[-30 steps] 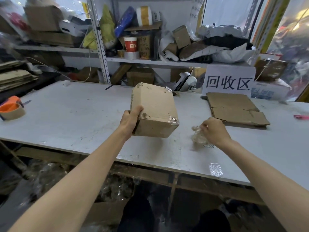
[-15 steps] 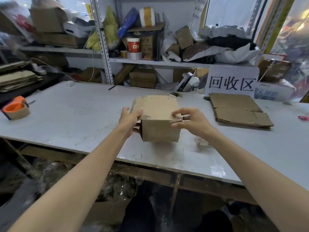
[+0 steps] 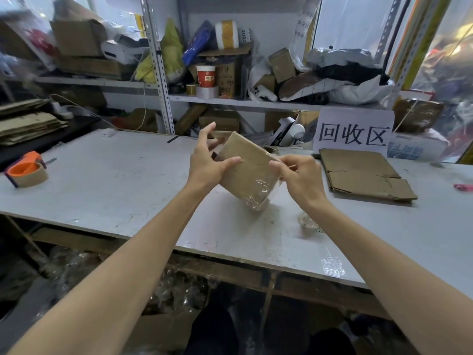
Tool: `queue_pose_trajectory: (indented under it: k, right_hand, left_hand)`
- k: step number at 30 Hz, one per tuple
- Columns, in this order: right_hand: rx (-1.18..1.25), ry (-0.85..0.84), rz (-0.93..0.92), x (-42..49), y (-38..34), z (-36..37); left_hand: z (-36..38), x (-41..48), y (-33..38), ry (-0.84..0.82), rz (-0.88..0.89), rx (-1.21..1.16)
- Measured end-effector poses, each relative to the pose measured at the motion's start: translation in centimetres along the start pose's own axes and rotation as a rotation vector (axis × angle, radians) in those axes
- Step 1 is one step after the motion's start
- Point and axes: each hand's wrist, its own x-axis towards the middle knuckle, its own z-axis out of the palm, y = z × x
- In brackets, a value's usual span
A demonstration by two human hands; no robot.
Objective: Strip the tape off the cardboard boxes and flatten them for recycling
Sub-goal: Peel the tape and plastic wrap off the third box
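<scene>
Box tipped, tape caught.
I've tilted the box (image 3: 245, 170) above mid-desk (image 3: 115, 180): left hand (image 3: 207, 165) holds it, fingers spread; right hand (image 3: 299, 175) now pinches tape (image 3: 257, 194) at its right edge, so peeling can start.

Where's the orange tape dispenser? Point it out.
Head view, far left: the orange tape dispenser sits on the white table, in front of the stacked flat cardboard.

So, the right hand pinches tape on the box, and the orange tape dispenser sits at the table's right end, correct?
Nearly: the head view shows the orange tape dispenser at the table's left end; the right hand does pinch the tape.
</scene>
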Motion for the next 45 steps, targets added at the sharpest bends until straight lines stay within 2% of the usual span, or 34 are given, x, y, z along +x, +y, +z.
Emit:
queue_pose_trajectory:
  k: [4,9,15,16,18,20,22,27,34,40,43,45]
  right_hand:
    - [0.044,0.075,0.076,0.0,-0.2,0.3]
    - [0.136,0.092,0.168,0.2,-0.2,0.3]
    - [0.072,-0.139,0.460,0.5,0.6,0.4]
    - [-0.018,-0.118,0.420,0.6,0.6,0.3]
    - [-0.195,-0.039,0.218,0.3,0.4,0.1]
    - [-0.210,-0.011,0.039,-0.2,0.0,0.1]
    - [-0.168,-0.029,-0.017,-0.6,-0.1,0.2]
    - [-0.141,-0.010,-0.011,-0.3,0.0,0.3]
    - [-0.058,-0.054,0.133,0.2,0.1,0.2]
    - [0.234,0.006,0.450,0.5,0.4,0.5]
    - [0.259,-0.034,0.469,0.7,0.0,0.3]
    - [0.240,-0.049,0.395,0.4,-0.2,0.0]
  left_hand:
    - [0.3,0.3,0.6,0.084,-0.002,0.102]
    - [-0.5,0.6,0.9,0.056,-0.008,-0.122]
    - [-0.5,0.2,-0.2,-0.179,-0.016,0.006]
    - [-0.4,0.2,-0.3,-0.204,-0.024,0.002]
    - [-0.4,0.3,-0.3,-0.220,-0.035,0.012]
    - [-0.5,0.4,-0.2,-0.220,-0.045,0.023]
    - [-0.5,0.4,-0.3,-0.211,-0.051,0.014]
    - [-0.6,0.1,-0.4,-0.226,-0.049,-0.004]
    - [-0.6,-0.3,-0.4,-0.241,-0.072,-0.003]
    - [-1.1,-0.4,-0.2,-0.264,-0.080,-0.058]
    - [-1.3,-0.3,-0.2,-0.279,-0.091,-0.063]
    - [-1.4,-0.2,-0.2,-0.285,-0.101,-0.058]
